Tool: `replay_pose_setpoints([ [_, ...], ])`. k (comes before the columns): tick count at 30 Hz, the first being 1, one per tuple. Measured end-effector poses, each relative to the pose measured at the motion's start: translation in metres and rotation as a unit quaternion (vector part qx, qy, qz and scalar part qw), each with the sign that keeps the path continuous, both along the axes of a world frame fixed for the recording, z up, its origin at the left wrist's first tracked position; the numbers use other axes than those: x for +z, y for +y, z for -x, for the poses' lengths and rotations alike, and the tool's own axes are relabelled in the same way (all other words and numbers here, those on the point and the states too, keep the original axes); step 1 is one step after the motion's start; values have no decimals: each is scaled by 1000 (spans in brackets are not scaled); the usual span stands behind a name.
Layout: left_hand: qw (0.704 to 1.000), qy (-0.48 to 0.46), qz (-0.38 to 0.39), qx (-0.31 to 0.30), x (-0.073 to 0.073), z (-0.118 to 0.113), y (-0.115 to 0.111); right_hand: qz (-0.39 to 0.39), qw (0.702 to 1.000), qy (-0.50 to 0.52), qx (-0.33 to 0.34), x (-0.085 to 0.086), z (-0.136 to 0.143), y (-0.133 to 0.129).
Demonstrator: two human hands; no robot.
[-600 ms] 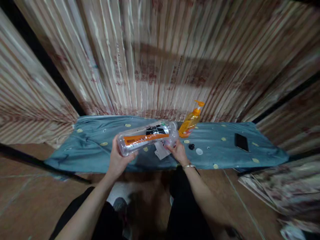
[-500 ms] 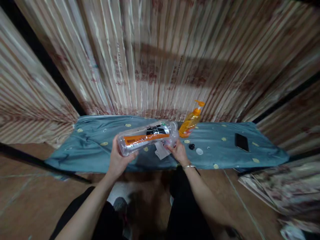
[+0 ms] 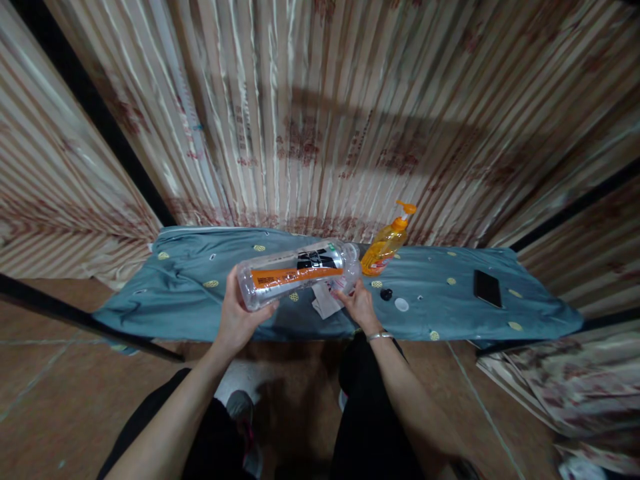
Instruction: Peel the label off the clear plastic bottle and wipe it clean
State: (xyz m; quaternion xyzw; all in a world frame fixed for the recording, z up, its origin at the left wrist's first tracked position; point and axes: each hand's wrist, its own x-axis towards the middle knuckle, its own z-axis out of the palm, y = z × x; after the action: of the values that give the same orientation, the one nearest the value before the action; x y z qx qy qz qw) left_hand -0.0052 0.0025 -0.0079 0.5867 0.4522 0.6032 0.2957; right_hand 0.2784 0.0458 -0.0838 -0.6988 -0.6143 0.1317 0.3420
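A large clear plastic bottle (image 3: 273, 279) with an orange, black and silver label lies nearly level above the cloth, its neck pointing right and slightly up. My left hand (image 3: 241, 319) is closed around its base end. At the neck end, my right hand (image 3: 360, 305) grips a smaller clear plastic bottle (image 3: 353, 272) with some red print; its lower part is hidden by my fingers. The two mouths overlap in view, and I cannot tell whether they touch. Behind the hands, a folded white tissue (image 3: 326, 303) rests on the cloth.
An orange pump bottle (image 3: 384, 248) stands just right of the hands. A small black cap (image 3: 386, 294), a white disc (image 3: 401, 305) and a black phone (image 3: 487, 288) lie on the blue-green cloth (image 3: 175, 287). Dark poles (image 3: 95, 113) and a striped curtain (image 3: 320, 133) enclose the surface.
The whole view has shifted slightly, placing things a little further right. Both hands keep their hold, and the large bottle stays at about the same tilt.
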Motion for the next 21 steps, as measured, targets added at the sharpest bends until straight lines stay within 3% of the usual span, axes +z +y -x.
replay_pose_setpoints([
  [21,999,20,-18,16,7,1,0,35,999,12,2,10,3,-3],
])
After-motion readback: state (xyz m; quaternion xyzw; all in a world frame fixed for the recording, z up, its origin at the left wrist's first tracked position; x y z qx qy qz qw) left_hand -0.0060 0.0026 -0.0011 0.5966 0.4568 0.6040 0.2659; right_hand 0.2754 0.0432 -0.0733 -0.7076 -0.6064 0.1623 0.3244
